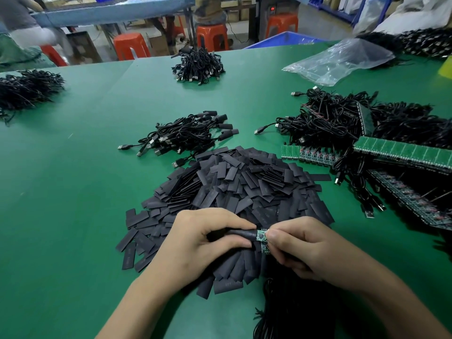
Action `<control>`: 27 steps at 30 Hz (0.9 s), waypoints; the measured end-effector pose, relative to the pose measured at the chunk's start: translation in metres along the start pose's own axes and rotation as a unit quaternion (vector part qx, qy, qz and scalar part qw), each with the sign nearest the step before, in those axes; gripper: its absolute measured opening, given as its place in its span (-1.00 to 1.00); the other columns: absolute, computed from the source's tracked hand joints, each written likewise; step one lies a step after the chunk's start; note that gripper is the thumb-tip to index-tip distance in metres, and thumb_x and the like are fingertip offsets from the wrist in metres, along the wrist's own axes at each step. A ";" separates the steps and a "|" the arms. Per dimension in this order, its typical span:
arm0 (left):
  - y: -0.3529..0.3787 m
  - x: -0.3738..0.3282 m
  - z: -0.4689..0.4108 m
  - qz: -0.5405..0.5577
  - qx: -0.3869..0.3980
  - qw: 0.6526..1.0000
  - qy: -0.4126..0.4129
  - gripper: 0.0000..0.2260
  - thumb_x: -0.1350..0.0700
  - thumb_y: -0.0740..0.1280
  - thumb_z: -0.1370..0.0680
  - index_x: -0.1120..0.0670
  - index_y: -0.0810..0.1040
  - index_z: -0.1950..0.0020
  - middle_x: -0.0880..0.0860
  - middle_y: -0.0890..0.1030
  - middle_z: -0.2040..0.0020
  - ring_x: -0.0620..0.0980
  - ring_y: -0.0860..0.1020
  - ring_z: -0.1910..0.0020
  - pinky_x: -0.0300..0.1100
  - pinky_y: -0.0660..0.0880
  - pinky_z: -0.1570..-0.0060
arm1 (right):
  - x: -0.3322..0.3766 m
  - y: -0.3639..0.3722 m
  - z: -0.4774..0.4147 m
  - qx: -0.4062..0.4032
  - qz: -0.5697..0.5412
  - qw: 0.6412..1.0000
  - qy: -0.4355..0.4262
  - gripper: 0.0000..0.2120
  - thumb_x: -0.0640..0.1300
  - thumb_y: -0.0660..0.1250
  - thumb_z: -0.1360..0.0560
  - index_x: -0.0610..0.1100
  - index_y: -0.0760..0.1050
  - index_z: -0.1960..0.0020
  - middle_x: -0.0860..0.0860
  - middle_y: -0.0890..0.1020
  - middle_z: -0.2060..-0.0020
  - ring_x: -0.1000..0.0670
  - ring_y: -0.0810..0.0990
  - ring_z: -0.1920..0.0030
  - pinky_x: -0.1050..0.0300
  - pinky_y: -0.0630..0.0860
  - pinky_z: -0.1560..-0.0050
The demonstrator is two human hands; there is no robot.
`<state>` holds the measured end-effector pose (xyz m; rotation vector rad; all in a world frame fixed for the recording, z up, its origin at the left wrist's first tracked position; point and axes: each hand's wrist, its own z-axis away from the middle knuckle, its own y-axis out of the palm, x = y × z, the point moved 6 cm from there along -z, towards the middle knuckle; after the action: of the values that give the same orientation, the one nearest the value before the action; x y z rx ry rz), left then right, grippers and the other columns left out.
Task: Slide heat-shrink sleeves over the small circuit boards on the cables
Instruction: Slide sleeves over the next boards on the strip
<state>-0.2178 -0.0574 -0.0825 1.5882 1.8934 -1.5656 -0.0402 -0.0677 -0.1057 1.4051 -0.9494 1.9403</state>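
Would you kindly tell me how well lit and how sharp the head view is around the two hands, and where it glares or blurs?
Head view: soft, even light, faint shadows under the left hand and right hand; the small green circuit board and black heat-shrink sleeve between them are sharp; the clear plastic bag shows white glare; the person at far left is blurred.

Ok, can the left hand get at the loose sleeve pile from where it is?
Probably yes: the sleeve pile lies right under the left hand, uncovered. But that hand is pinching a sleeve at the circuit board the right hand holds, so it would need freeing first.
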 end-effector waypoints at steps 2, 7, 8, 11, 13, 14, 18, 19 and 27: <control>0.002 -0.001 0.001 -0.006 0.003 1.000 0.001 -0.85 0.06 0.53 -0.50 0.04 0.74 -0.05 -0.19 0.71 0.03 -0.19 0.68 0.03 -0.31 0.55 0.01 | 0.000 0.001 0.000 0.000 -0.001 1.000 -0.001 -0.59 0.05 0.20 -0.65 -0.17 0.43 0.29 0.00 0.33 0.50 0.08 0.26 0.57 0.32 0.22 0.53; 0.012 -0.010 0.001 -0.040 -0.001 0.998 0.039 -0.86 0.07 0.50 -0.55 0.05 0.72 -0.09 -0.15 0.70 0.01 -0.20 0.66 0.01 -0.25 0.58 0.02 | -0.002 0.004 -0.002 -0.012 0.016 1.000 -0.011 -0.60 0.01 0.19 -0.69 -0.14 0.52 0.24 0.03 0.36 0.50 0.09 0.29 0.55 0.27 0.25 0.50; 0.010 -0.011 0.001 -0.044 -0.010 0.998 0.038 -0.86 0.07 0.50 -0.56 0.05 0.72 -0.09 -0.15 0.70 0.01 -0.20 0.66 0.01 -0.25 0.58 0.02 | -0.001 0.003 -0.002 -0.020 0.013 1.000 -0.018 -0.63 0.03 0.20 -0.68 -0.12 0.55 0.21 0.01 0.37 0.49 0.08 0.30 0.54 0.25 0.26 0.48; 0.002 -0.009 0.002 -0.064 -0.054 0.996 0.031 -0.85 0.08 0.52 -0.52 0.07 0.73 -0.07 -0.13 0.70 0.02 -0.20 0.66 0.02 -0.27 0.57 0.01 | 0.003 -0.003 -0.001 -0.050 -0.001 0.998 -0.040 -0.74 0.08 0.24 -0.62 -0.05 0.56 0.12 -0.03 0.43 0.43 0.01 0.35 0.46 0.07 0.29 0.39; -0.002 -0.009 0.002 -0.071 -0.079 0.994 0.026 -0.84 0.08 0.52 -0.50 0.09 0.74 -0.05 -0.13 0.70 0.03 -0.20 0.66 0.03 -0.31 0.55 0.01 | 0.004 -0.006 0.000 -0.067 0.014 0.996 -0.051 -0.76 0.10 0.26 -0.59 -0.04 0.56 0.09 0.01 0.43 0.41 0.01 0.35 0.42 0.03 0.27 0.34; -0.003 -0.009 0.003 -0.071 -0.084 0.994 0.026 -0.84 0.08 0.52 -0.50 0.09 0.74 -0.05 -0.13 0.70 0.03 -0.20 0.66 0.03 -0.33 0.54 0.01 | 0.005 -0.007 0.001 -0.076 0.034 0.995 -0.056 -0.76 0.10 0.26 -0.58 -0.04 0.56 0.08 0.05 0.42 0.41 0.03 0.34 0.40 0.03 0.27 0.33; -0.003 -0.012 0.004 -0.071 -0.080 0.994 0.033 -0.84 0.10 0.52 -0.50 0.10 0.73 -0.06 -0.12 0.69 0.02 -0.19 0.66 0.02 -0.35 0.52 0.01 | 0.005 -0.008 0.002 -0.096 0.066 0.991 -0.061 -0.75 0.09 0.26 -0.58 -0.07 0.55 0.10 0.07 0.39 0.42 0.04 0.32 0.39 0.02 0.25 0.32; -0.003 -0.012 0.004 -0.070 -0.079 0.994 0.034 -0.84 0.10 0.53 -0.50 0.10 0.73 -0.06 -0.12 0.69 0.02 -0.19 0.66 0.02 -0.34 0.52 0.01 | 0.006 -0.007 0.001 -0.098 0.071 0.991 -0.060 -0.76 0.08 0.26 -0.58 -0.07 0.54 0.11 0.08 0.39 0.42 0.04 0.32 0.40 0.01 0.25 0.32; 0.002 -0.012 0.005 -0.069 -0.061 0.995 0.042 -0.84 0.13 0.53 -0.51 0.11 0.72 -0.07 -0.11 0.69 0.01 -0.20 0.65 0.00 -0.35 0.52 -0.02 | 0.005 -0.006 0.002 -0.092 0.083 0.991 -0.056 -0.77 -0.07 0.29 -0.65 -0.07 0.52 0.17 0.09 0.40 0.42 0.08 0.32 0.39 0.10 0.26 0.33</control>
<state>-0.2132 -0.0686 -0.0772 1.5234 2.1417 -1.4228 -0.0361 -0.0654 -0.0997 1.3761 -1.2998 1.8514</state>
